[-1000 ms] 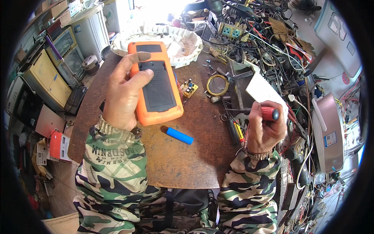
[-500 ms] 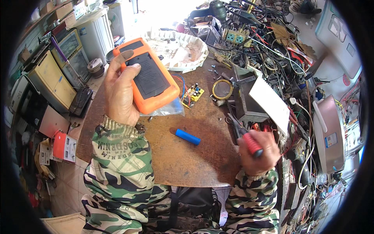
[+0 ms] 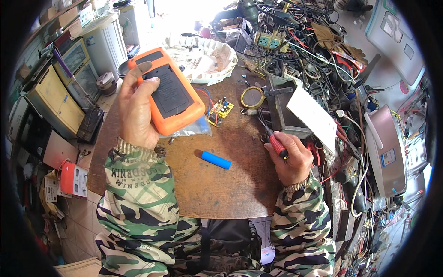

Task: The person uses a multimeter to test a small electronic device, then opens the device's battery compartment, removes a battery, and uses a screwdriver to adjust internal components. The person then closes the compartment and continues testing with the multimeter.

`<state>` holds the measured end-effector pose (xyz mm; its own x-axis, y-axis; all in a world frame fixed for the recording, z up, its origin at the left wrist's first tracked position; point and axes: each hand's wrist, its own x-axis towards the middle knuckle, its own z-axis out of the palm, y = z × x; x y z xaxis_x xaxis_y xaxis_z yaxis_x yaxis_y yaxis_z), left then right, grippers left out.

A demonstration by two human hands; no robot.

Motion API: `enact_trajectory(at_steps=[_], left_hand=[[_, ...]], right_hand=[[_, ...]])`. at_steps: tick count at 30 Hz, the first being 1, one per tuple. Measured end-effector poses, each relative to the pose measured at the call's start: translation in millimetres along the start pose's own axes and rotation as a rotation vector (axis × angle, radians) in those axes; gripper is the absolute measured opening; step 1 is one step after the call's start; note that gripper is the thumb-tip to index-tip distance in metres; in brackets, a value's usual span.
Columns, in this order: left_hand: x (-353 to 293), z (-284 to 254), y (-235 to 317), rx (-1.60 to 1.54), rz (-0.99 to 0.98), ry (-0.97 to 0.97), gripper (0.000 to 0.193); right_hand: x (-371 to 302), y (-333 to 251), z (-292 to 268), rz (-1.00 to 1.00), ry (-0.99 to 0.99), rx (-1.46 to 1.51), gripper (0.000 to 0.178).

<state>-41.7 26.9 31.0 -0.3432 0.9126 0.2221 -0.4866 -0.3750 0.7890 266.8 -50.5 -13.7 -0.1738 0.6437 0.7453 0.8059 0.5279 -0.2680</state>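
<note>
My left hand (image 3: 137,113) is closed around an orange-cased multimeter (image 3: 197,115), raised above the table with its dark back panel facing up. The thumb and a finger press on the upper part of that panel. At the right side of the table my right hand (image 3: 295,161) grips a screwdriver (image 3: 278,144) by its red and black handle. Its shaft points away from me, beside an open grey metal box (image 3: 290,131). Between the two hands a blue cylindrical battery cell (image 3: 216,159) lies on the brown table (image 3: 207,194).
A yellow circuit board (image 3: 221,111) with wires and a clear plastic bag (image 3: 196,128) lie beyond the cell. Farther back are a coil of yellow wire (image 3: 252,97) and a white basin (image 3: 224,69). Tangled cables (image 3: 309,60) pile up on the right.
My right hand has shifted a little up and left, and the screwdriver handle now shows more clearly. The left hand still holds the multimeter. The whole view has drifted slightly.
</note>
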Motion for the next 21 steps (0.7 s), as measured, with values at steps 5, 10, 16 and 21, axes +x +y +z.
enact_trajectory(at_steps=[5,10,16,21], left_hand=[[1,-1,-1,0.002,0.015,-0.007,0.031],[2,-3,2,-0.001,-0.011,-0.02,0.031],[3,-4,-2,-0.011,-0.012,-0.02,0.032],[0,-4,1,-0.012,-0.009,-0.022,0.033]], right_hand=[[7,15,7,0.089,0.078,0.055,0.038],[23,24,17,0.135,0.099,0.061,0.034],[20,21,3,0.422,0.146,0.411,0.027],[-9,-12,-39,0.446,0.278,0.195,0.023]])
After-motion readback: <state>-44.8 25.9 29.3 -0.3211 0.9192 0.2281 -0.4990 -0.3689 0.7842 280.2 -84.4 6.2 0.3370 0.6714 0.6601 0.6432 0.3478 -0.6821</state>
